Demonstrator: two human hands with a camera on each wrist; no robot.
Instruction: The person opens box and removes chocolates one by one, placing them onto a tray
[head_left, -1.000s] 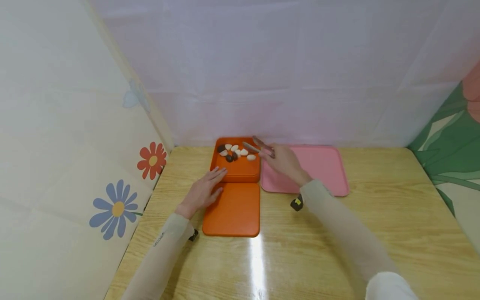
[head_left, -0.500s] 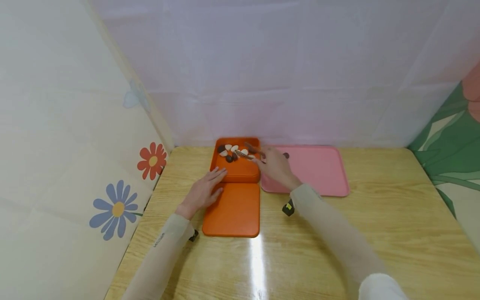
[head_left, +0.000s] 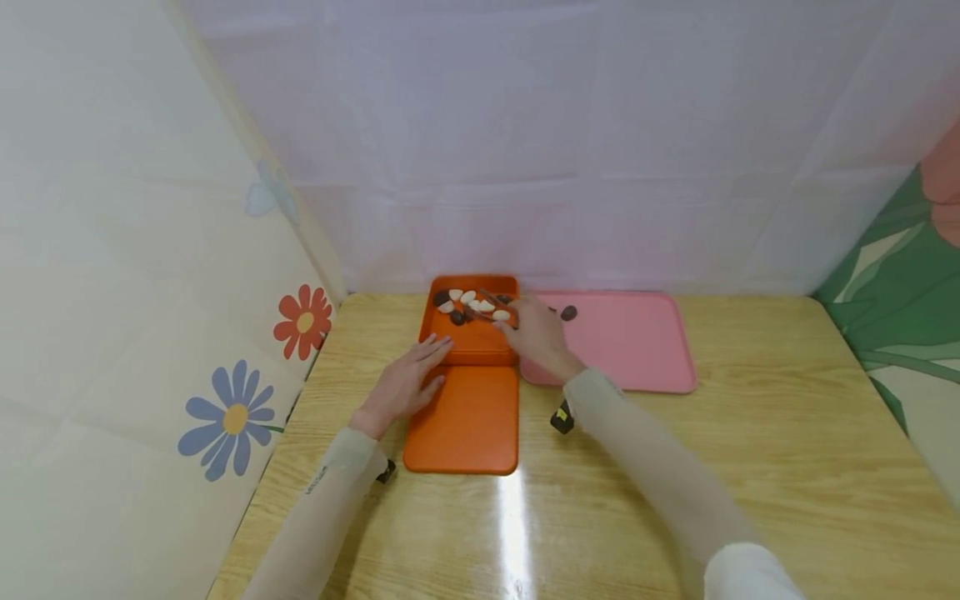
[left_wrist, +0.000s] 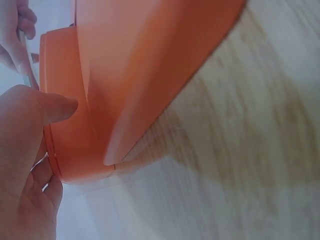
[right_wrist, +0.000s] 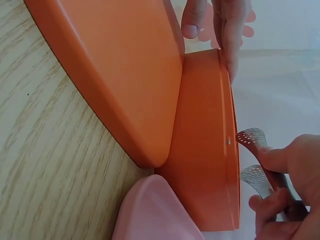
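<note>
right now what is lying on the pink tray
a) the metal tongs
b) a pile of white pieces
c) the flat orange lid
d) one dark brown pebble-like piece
d: a single dark brown pebble-like piece lies on the pink rectangular plastic tray; the white and other dark pieces are in the orange plastic box, where the right hand holds the perforated metal tongs.

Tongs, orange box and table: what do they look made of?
Perforated silver tongs: apparently metal, going by the grey sheen and punched holes. Orange rectangular box: probably plastic, smooth, matte, with moulded rounded edges. Pale table: wood-grain surface, glossy with glare; possibly laminate.
</note>
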